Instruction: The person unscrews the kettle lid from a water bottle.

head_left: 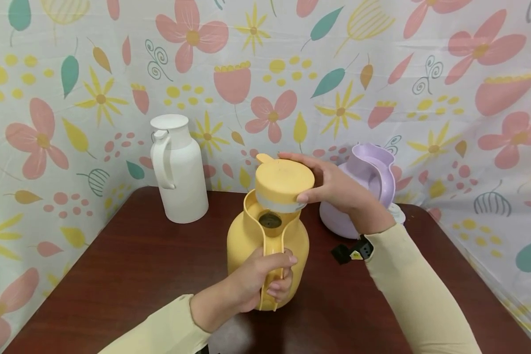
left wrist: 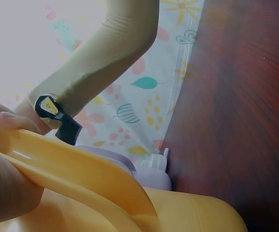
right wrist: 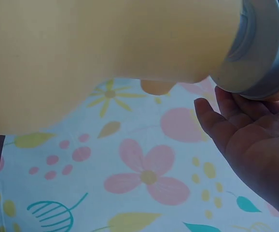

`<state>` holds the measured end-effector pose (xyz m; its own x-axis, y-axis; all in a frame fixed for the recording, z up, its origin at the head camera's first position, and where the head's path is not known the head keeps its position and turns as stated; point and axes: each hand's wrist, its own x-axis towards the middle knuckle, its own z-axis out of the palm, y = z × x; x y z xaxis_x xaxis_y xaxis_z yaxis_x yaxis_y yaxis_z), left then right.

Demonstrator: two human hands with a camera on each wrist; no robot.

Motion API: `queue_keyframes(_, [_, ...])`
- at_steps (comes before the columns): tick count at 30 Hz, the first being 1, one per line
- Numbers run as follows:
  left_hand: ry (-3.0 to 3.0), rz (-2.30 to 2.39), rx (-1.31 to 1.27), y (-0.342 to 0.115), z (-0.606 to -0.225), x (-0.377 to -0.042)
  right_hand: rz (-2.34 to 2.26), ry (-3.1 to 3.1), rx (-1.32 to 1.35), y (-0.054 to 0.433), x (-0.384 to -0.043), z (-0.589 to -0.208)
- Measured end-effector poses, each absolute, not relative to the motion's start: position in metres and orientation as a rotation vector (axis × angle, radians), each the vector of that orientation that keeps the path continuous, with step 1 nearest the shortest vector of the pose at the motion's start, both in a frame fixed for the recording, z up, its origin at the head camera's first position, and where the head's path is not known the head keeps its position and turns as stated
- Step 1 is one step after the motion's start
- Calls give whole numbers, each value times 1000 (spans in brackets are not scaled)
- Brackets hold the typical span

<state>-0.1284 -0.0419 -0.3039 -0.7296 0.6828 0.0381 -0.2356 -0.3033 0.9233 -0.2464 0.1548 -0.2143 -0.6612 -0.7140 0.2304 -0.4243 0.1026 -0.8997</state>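
Note:
A yellow vacuum jug (head_left: 241,241) stands on the table in front of me, its handle turned toward me. My left hand (head_left: 258,280) grips that handle (head_left: 273,244), thumb laid across it. Over the jug's mouth, my right hand (head_left: 336,184) holds the round yellow lid (head_left: 284,179) from its right side. The lid is slightly tilted and overlaps the far rim in the head view; its pale lower ring shows. In front of it the dark inner opening (head_left: 270,220) is uncovered. From the right wrist, the lid's grey-white underside (right wrist: 260,67) appears beside the jug, with fingers beneath it.
A tall white jug (head_left: 183,177) stands at the back left of the dark wooden table (head_left: 181,275). Behind my right forearm is a lilac jug (head_left: 342,216), with a small pale piece (head_left: 397,213) beside it. A flower-patterned cloth (head_left: 274,73) hangs behind the table.

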Motion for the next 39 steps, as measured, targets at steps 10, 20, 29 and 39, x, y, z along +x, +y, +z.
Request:
queue_keyframes(10, [1365, 2078, 578, -42, -305, -128, -1621, 2131, -1160, 163, -240, -206])
queue_keyframes(20, [1366, 2084, 589, -42, -304, -127, -1632, 2135, -1159, 174, -228, -198])
queue_keyframes(29, [1352, 2095, 600, -42, -302, -125, -1651, 2123, -1294, 197, -213, -202])
queue_keyframes(39, [1354, 2089, 610, -42, -303, -126, -1597, 2192, -1356, 222, -193, -213])
